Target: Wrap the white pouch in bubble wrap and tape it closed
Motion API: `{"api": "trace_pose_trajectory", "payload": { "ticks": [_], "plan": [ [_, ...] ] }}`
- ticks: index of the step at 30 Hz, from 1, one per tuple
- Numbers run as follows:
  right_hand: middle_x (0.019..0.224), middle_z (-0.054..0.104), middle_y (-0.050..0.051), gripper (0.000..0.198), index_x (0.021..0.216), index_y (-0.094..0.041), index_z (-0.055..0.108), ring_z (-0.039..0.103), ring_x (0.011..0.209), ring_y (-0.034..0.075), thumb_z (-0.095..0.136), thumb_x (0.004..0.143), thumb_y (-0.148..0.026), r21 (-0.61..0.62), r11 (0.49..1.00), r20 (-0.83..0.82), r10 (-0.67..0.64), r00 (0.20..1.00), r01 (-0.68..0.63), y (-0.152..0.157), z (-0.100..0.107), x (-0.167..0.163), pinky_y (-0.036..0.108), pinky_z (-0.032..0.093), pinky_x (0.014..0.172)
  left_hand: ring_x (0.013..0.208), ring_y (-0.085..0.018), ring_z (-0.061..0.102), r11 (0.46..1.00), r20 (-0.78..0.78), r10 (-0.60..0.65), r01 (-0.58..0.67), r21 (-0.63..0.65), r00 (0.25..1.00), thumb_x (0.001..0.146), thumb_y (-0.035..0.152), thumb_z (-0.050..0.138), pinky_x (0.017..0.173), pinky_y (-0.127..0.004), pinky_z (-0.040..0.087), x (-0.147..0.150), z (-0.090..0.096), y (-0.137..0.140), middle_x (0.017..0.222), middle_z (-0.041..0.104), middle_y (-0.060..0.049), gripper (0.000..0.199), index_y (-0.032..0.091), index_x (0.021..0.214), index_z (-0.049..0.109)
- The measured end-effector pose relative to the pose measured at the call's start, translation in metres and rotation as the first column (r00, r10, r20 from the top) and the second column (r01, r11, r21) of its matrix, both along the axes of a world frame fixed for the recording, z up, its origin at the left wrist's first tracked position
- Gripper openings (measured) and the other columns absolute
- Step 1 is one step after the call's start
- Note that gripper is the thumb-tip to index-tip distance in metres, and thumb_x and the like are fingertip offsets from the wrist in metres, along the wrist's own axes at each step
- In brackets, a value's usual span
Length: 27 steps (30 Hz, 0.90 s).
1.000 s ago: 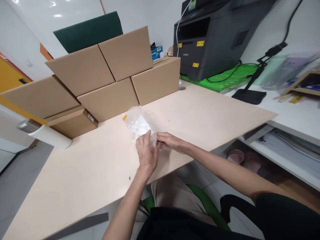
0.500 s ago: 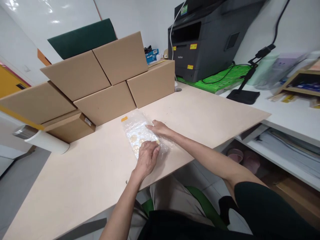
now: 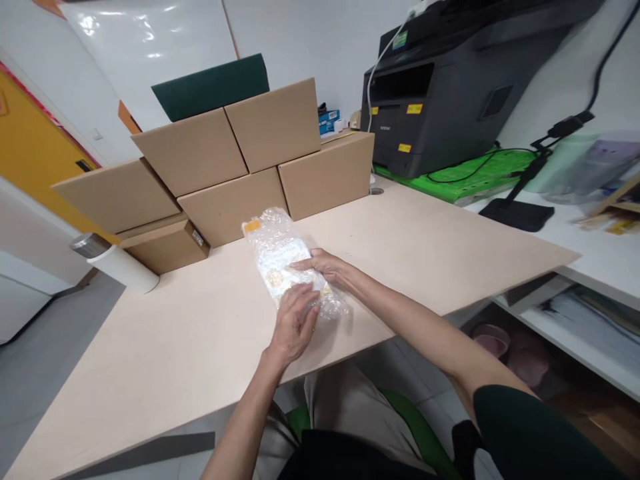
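Observation:
A flat, pale packet in clear bubble wrap point(image 3: 285, 257) lies on the wooden tabletop point(image 3: 200, 333); faint gold round marks show through the wrap. An orange tab point(image 3: 252, 226) sits at its far left corner. My right hand point(image 3: 325, 263) grips the packet's right side, thumb on top and the other fingers partly hidden beneath. Over the near end is my left hand point(image 3: 296, 320), its fingers stretched to the right and the thumb apart. Whether its fingertips touch the wrap I cannot tell. Loose wrap point(image 3: 333, 303) bunches to the right of my left hand.
Brown cardboard boxes point(image 3: 233, 207) are stacked along the back, with a dark green box point(image 3: 215, 87) on top. A white cylinder point(image 3: 125, 267) leans at the left. To the right stand a black printer point(image 3: 415, 120) and a black stand point(image 3: 520, 210). The table's front edge is close to me.
The packet's far end has lifted or turned slightly, and its wrap stands up more. My left hand's fingers have loosened from the near end. The camera view has shifted left.

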State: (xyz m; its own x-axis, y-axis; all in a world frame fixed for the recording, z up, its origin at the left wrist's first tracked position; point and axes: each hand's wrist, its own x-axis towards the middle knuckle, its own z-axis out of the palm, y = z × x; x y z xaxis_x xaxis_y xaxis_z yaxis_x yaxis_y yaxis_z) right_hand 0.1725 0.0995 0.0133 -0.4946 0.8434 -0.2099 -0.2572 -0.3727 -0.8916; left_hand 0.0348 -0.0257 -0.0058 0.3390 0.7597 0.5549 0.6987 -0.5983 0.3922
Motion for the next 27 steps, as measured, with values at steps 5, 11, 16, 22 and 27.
{"api": "trace_pose_trajectory", "payload": {
  "ticks": [5,11,16,22,27],
  "plan": [
    [0.082,0.073,0.003,0.047,0.091,-0.013,0.069,0.067,0.070,0.017,0.091,0.051,-0.024,0.159,0.966,-0.093,0.219,0.971,-0.202,-0.026,0.017,-0.001,0.031,0.056,0.070,0.150,-0.035,0.021,0.909,-0.100,0.391,-0.366,0.198,0.915,0.090,0.050,0.055,0.118,-0.061,0.004,-0.046,0.058,0.011,0.156,0.040,-0.012,0.056,0.022,0.139,0.054],
    [0.077,0.071,0.002,0.042,0.087,-0.013,0.072,0.066,0.067,0.015,0.090,0.054,-0.030,0.354,0.906,-0.077,0.276,0.958,-0.232,-0.036,0.037,-0.009,0.027,0.054,0.064,0.139,-0.034,0.042,0.939,0.137,0.176,-0.125,-0.322,0.975,0.088,0.058,0.055,0.116,-0.053,0.026,-0.095,0.089,0.020,0.148,0.050,-0.012,0.066,0.022,0.143,0.048],
    [0.075,0.069,0.001,0.041,0.081,-0.014,0.069,0.063,0.065,0.015,0.091,0.050,-0.032,0.388,0.916,-0.130,0.160,0.978,-0.098,-0.031,0.040,-0.019,0.027,0.053,0.061,0.121,-0.037,0.058,0.800,0.672,0.104,0.340,-0.495,0.733,0.069,0.063,0.073,0.092,-0.042,0.052,-0.107,0.072,0.014,0.138,0.059,-0.014,0.079,0.021,0.134,0.056],
    [0.093,0.067,0.003,0.053,0.094,-0.020,0.067,0.066,0.090,0.020,0.092,0.049,-0.035,0.423,0.886,-0.195,-0.117,0.974,0.191,-0.017,0.030,-0.037,0.033,0.056,0.078,0.108,-0.033,0.066,0.813,0.792,0.166,0.373,-0.448,0.588,0.064,0.041,0.084,0.088,-0.044,0.055,-0.087,0.055,0.017,0.115,0.071,-0.011,0.069,0.020,0.126,0.063],
    [0.107,0.066,0.006,0.064,0.105,-0.022,0.063,0.064,0.100,0.024,0.091,0.052,-0.043,0.397,0.905,-0.130,-0.106,0.986,0.150,-0.002,0.025,-0.034,0.035,0.056,0.082,0.099,-0.030,0.069,0.844,0.838,0.284,0.294,-0.449,0.466,0.065,0.036,0.083,0.083,-0.040,0.056,-0.077,0.049,0.029,0.106,0.073,-0.010,0.058,0.015,0.116,0.065]
  ]
}}
